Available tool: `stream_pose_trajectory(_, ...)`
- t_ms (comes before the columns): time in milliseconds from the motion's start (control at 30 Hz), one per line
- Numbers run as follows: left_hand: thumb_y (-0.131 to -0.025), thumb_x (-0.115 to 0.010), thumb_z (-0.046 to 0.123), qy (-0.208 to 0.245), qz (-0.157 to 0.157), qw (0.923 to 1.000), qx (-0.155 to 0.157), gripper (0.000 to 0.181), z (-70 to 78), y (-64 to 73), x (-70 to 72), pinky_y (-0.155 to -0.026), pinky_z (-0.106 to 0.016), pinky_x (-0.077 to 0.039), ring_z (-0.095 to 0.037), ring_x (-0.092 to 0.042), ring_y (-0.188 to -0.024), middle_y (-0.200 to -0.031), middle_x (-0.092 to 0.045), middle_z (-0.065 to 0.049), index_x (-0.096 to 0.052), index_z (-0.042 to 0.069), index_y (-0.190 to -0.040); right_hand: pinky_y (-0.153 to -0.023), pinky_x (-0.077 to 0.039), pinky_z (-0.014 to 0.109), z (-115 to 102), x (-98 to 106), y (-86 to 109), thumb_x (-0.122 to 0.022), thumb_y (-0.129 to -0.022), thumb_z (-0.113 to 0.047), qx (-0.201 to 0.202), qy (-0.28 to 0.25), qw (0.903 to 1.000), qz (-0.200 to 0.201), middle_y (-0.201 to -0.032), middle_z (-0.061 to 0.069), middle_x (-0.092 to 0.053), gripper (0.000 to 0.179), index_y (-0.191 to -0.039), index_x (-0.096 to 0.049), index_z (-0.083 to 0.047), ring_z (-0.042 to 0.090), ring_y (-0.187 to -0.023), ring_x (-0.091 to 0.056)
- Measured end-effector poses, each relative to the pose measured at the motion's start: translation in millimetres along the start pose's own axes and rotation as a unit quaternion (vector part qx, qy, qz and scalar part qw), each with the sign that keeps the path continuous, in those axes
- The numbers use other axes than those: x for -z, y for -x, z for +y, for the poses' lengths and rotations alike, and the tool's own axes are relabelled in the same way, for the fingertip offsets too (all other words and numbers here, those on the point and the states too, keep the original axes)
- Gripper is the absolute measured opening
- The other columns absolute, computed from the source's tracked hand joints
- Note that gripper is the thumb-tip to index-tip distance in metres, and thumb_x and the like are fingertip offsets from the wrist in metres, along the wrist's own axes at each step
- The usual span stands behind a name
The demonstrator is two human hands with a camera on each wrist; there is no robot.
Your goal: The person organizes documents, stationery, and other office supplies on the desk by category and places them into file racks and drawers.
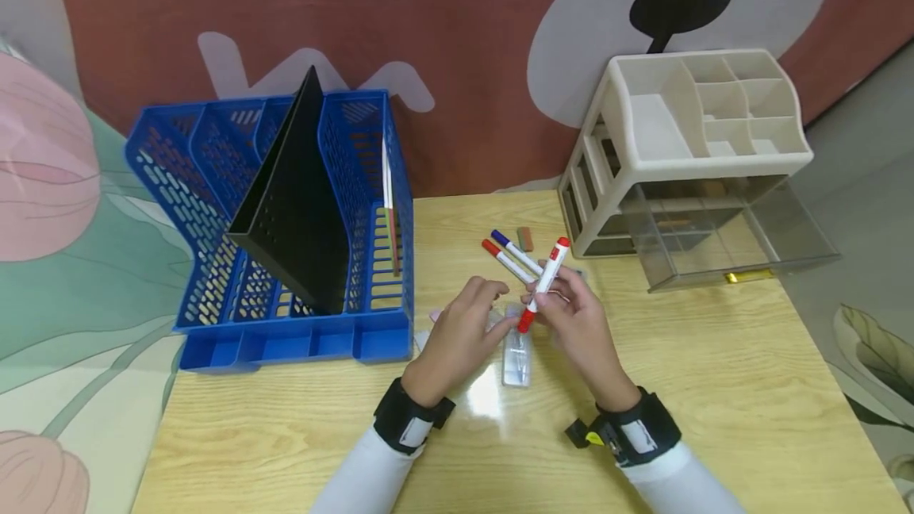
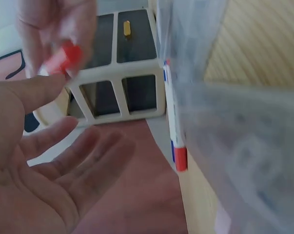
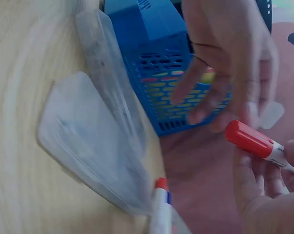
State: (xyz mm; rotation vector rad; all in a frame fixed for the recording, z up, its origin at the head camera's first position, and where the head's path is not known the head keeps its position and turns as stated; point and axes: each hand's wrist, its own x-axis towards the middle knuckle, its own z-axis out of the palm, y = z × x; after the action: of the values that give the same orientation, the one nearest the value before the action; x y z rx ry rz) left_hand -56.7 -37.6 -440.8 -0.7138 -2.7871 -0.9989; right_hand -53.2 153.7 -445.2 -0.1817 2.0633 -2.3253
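Note:
My right hand (image 1: 581, 324) grips a white marker with red ends (image 1: 544, 284), tilted over the table. The left hand (image 1: 462, 335) is beside it, fingers spread and loosely bent, the thumb tip right at the marker's lower red end (image 2: 68, 57). Behind the hands lie a second red marker (image 1: 505, 258) and a blue marker (image 1: 520, 252), side by side, with a small brownish eraser (image 1: 525, 239) close by. Below the held marker is a clear plastic case (image 1: 517, 367), partly covered by the hands. A second clear pouch-like case (image 3: 88, 131) shows in the right wrist view.
At left stands a blue perforated file rack (image 1: 286, 346) with a black folder (image 1: 303, 220) leaning in it and thin sticks (image 1: 389, 205) in its right compartment. At right is a cream desk organizer (image 1: 628, 125), its clear drawer (image 1: 703, 260) pulled out over the table.

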Motion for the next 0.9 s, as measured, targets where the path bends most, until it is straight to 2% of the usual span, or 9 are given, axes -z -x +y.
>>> stream_pose_trajectory(100,-0.091,-0.067,0.035,-0.021,-0.003,0.9998,-0.008,0.045,-5.9,3.1,2.2,-0.078,-0.032,-0.059,-0.014,-0.059,-0.101,-0.118,-0.060,-0.006,-0.057,0.010,-0.127,-0.078,-0.059,0.020,-12,6,5.1,-0.060,-0.093,0.000,0.040,0.058,0.9975,0.006,-0.109,0.016,-0.062,0.045,-0.137,-0.049,0.000,0.020,-0.094,-0.068)
stream_pose_trajectory(167,-0.092,-0.064,0.035,-0.031,-0.011,0.9994,-0.008,0.046,-9.9,5.1,4.1,-0.087,-0.036,-0.058,-0.017,-0.058,-0.109,-0.123,-0.059,-0.007,-0.056,0.010,-0.130,-0.077,-0.058,0.018,-21,9,8.4,-0.060,-0.091,0.005,0.061,0.071,0.9956,0.011,-0.106,0.012,-0.063,0.046,-0.136,-0.050,0.002,0.020,-0.091,-0.067)
stream_pose_trajectory(267,-0.094,-0.061,0.035,-0.043,-0.028,0.9987,-0.005,0.048,-16.5,8.6,6.9,-0.098,-0.040,-0.052,-0.022,-0.053,-0.121,-0.131,-0.057,-0.010,-0.053,0.009,-0.134,-0.076,-0.059,0.019,-39,14,13.5,-0.059,-0.088,0.014,0.087,0.060,0.9943,0.009,-0.105,0.004,-0.066,0.051,-0.137,-0.047,0.006,0.017,-0.089,-0.067)
stream_pose_trajectory(500,-0.095,-0.059,0.030,-0.093,-0.037,0.9949,-0.010,0.051,-33.5,15.0,12.5,-0.108,-0.048,-0.042,-0.029,-0.044,-0.133,-0.143,-0.051,-0.017,-0.050,0.006,-0.139,-0.079,-0.058,0.019,-79,30,22.8,-0.054,-0.083,0.025,0.146,0.028,0.9888,0.011,-0.107,0.005,-0.073,0.050,-0.132,-0.045,0.016,0.016,-0.091,-0.068)
stream_pose_trajectory(667,-0.094,-0.062,0.026,-0.103,-0.035,0.9937,-0.028,0.049,-38.3,18.7,14.4,-0.108,-0.051,-0.041,-0.033,-0.045,-0.132,-0.144,-0.050,-0.019,-0.053,0.006,-0.137,-0.080,-0.059,0.027,-103,46,27.7,-0.051,-0.087,0.024,0.128,0.010,0.9915,0.022,-0.111,0.010,-0.074,0.051,-0.136,-0.044,0.014,0.020,-0.088,-0.072)
stream_pose_trajectory(900,-0.093,-0.062,0.027,-0.129,-0.054,0.9887,-0.052,0.050,-40.2,26.4,17.6,-0.113,-0.049,-0.036,-0.034,-0.039,-0.136,-0.147,-0.046,-0.021,-0.053,0.005,-0.138,-0.079,-0.059,0.025,-136,72,30.8,-0.055,-0.089,0.016,0.081,0.054,0.9918,0.083,-0.113,0.009,-0.074,0.049,-0.138,-0.048,0.008,0.020,-0.086,-0.072)
